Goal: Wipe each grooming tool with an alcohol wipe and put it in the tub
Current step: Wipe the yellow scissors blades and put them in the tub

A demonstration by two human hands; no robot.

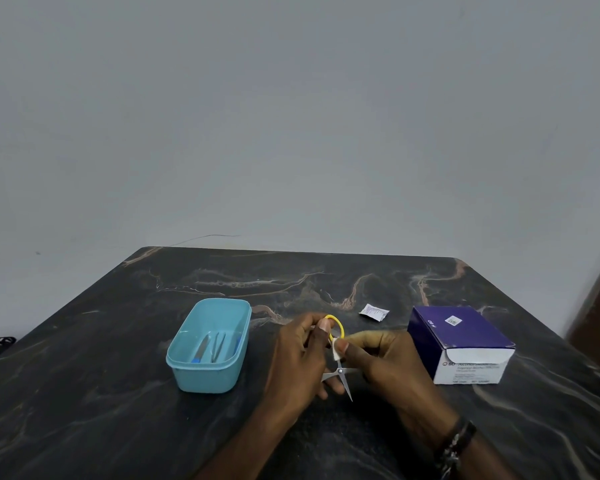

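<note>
Small scissors (342,374) with yellow finger loops and steel blades are held over the table, blades spread and pointing toward me. My left hand (300,355) pinches the upper yellow loop. My right hand (385,362) pinches a small white alcohol wipe (336,351) against the scissors' handle near the other loop. To the left stands the light blue tub (187,375), holding tweezers (218,346) and other slim metal tools, one with a blue tip.
A purple and white box of alcohol swabs (459,344) sits at the right on the dark marbled table (84,393). A torn white wipe sachet (374,311) lies behind my hands. A dark object sits off the table's left edge.
</note>
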